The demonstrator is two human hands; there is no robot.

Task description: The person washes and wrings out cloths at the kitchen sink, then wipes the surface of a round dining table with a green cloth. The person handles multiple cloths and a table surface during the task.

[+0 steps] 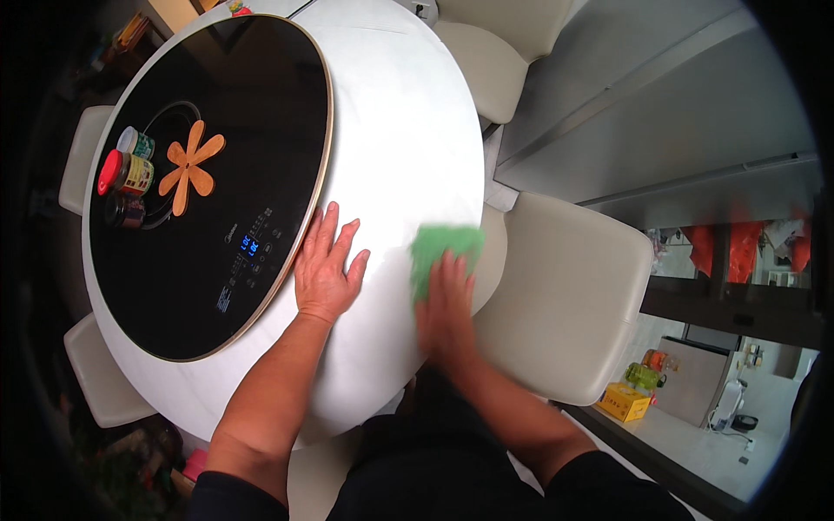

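Note:
My left hand [328, 267] lies palm down with fingers spread on the round white marble-look table [397, 130], next to the rim of the black glass cooktop [260, 111]. Under the fingers of my right hand [448, 306], a green cloth [443, 251] lies near the table's right edge; hand and cloth are blurred. A wooden flower-shaped trivet [189, 168] rests on the cooktop. Beside it are a jar with a red lid [124, 172], a dark jar [125, 210] and a small green-and-white tub [136, 142]. Blue characters glow on the cooktop's control panel.
A beige chair [567, 293] stands close to the table at the right, another [488, 58] at the top. Two more chair backs [104, 371] show at the left. Grey cabinet-like panels [658, 111] rise at the upper right. A yellow box [623, 402] and bottles [644, 376] sit beyond.

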